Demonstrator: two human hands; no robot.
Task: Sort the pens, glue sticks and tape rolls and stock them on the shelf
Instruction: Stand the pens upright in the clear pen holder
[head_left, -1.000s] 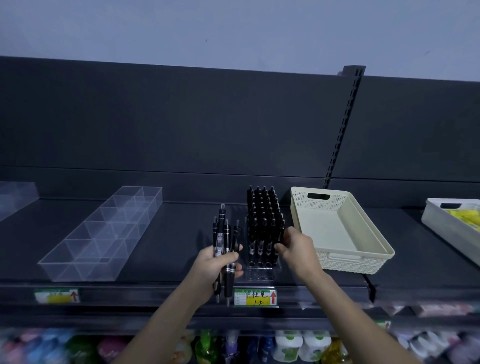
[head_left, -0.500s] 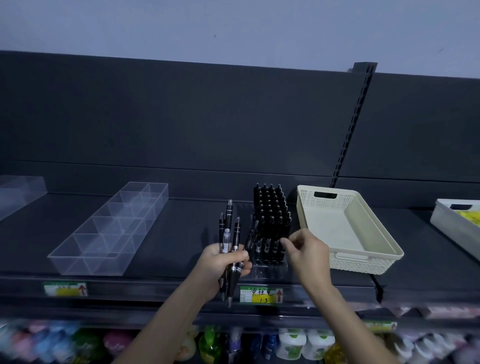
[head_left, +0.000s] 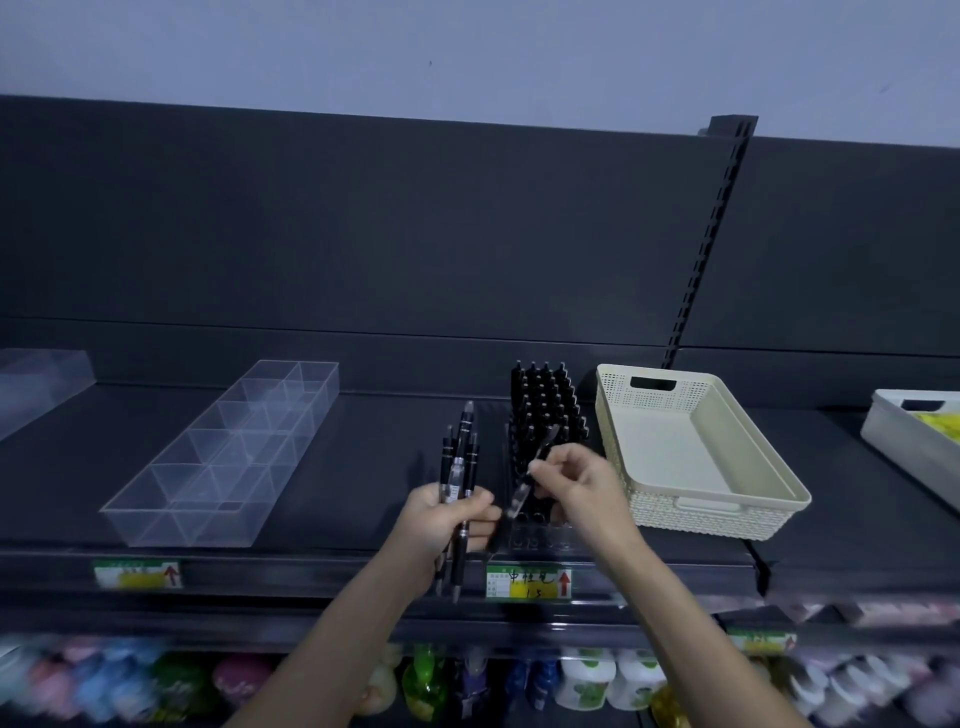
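The right hand (head_left: 576, 488) closes its grip on one pen (head_left: 519, 501), tilted before the pen rack (head_left: 545, 410) near the shelf (head_left: 374, 467) front edge. The left hand (head_left: 447, 519) grips a pen bundle (head_left: 460, 452) upright. Bare shelf runs left to the clear tray (head_left: 176, 527); a cream basket (head_left: 701, 519) stands just right of the rack.

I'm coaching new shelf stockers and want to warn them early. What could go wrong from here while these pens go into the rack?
1. The left hand grips a bundle of pens whose tips hang below the shelf's front edge. One could slip out and fall onto the lower shelf.
2. The right hand pinches a single pen at a tilt, just in front of the pen rack. It may miss a free slot or knock the standing pens.
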